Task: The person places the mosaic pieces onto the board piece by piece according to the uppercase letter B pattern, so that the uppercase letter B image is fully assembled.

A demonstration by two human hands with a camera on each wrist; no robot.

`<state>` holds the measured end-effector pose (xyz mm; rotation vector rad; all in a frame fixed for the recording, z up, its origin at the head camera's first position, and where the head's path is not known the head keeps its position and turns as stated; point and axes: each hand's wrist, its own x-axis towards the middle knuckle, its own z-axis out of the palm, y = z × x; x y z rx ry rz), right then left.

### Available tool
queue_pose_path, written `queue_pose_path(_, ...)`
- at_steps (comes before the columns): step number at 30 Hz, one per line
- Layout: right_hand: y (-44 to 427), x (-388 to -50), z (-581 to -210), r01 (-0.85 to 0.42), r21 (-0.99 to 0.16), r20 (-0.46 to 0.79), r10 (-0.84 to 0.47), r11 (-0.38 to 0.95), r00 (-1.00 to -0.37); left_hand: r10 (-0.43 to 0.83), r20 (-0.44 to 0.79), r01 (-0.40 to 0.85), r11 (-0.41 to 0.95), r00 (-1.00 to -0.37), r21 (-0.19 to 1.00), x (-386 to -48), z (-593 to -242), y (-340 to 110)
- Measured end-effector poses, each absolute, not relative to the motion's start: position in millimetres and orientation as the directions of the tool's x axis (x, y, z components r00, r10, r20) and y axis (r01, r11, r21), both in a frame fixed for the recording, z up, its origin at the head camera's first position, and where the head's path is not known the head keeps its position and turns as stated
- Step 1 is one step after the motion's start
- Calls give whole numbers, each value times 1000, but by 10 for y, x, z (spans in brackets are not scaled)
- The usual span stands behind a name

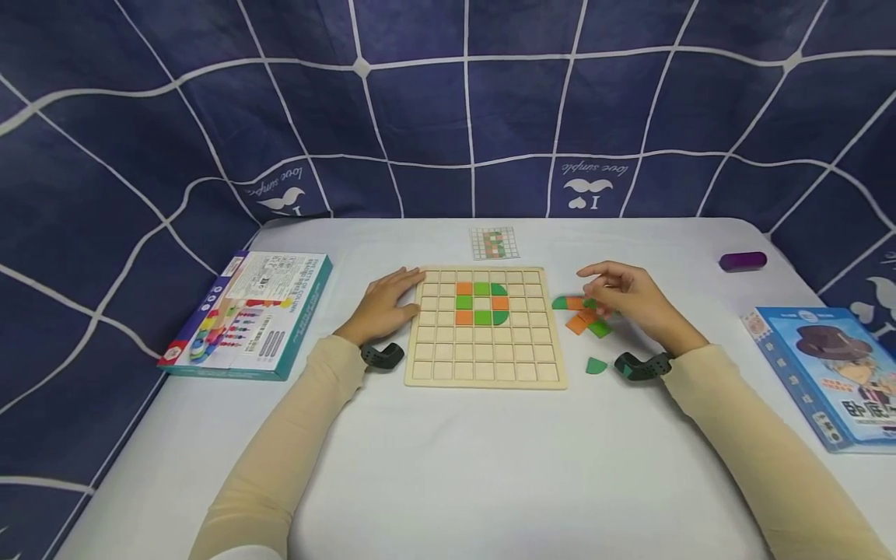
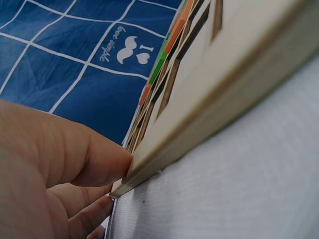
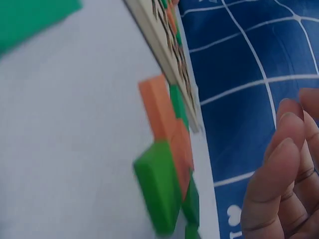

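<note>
A wooden grid board lies on the table with orange, light green and dark green tiles set in its upper middle cells. My left hand rests at the board's left side, thumb and fingertips touching its edge. To the board's right, my right hand hovers over loose tiles, fingers loosely bent, with no tile visible between them in the right wrist view. Beneath it are an orange square tile and a light green tile. A dark green rounded tile lies apart, nearer me.
A small pattern card lies behind the board. At the left is a teal-edged game box; at the right, a blue box with a cartoon figure. A purple cylindrical object lies toward the back right. Blue checked cloth hangs behind.
</note>
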<state>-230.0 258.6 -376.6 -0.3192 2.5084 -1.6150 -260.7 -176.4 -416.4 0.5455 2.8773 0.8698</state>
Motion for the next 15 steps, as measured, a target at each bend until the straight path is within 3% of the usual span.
queue_pose_path(15, 2963, -2253, -3886, -47, -887, -28, -155, 460, -987, 366, 30, 321, 771, -930, 551, -2604, -4159, -1762)
